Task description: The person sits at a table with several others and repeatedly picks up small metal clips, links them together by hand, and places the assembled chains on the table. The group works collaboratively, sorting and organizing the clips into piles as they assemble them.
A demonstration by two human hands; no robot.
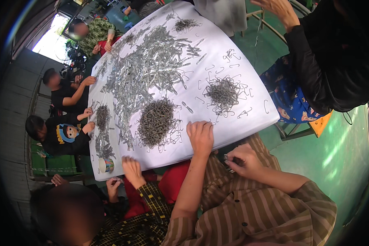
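Observation:
My left hand [200, 137] rests on the near edge of the white-covered table [233, 132], fingers lying on the cloth. Over my lap, my right hand [247, 162] is closed in a pinch on a small shiny metal piece [226, 157]; its exact kind is hard to make out. A dense pile of dark bent wire hooks [156, 123] lies beyond and left of my left hand. Another heap of wire hooks [222, 95] spreads to the right, with loose ones around it. A silver metal strip [187, 107] lies between the two heaps.
A broad heap of silver metal strips [147, 61] covers the table's middle. A paper cup [106, 165] stands at the left corner. Close on my left, a co-worker's hand [133, 170] touches the table. Other people sit along the left side; a dark-sleeved person [315, 74] is at right.

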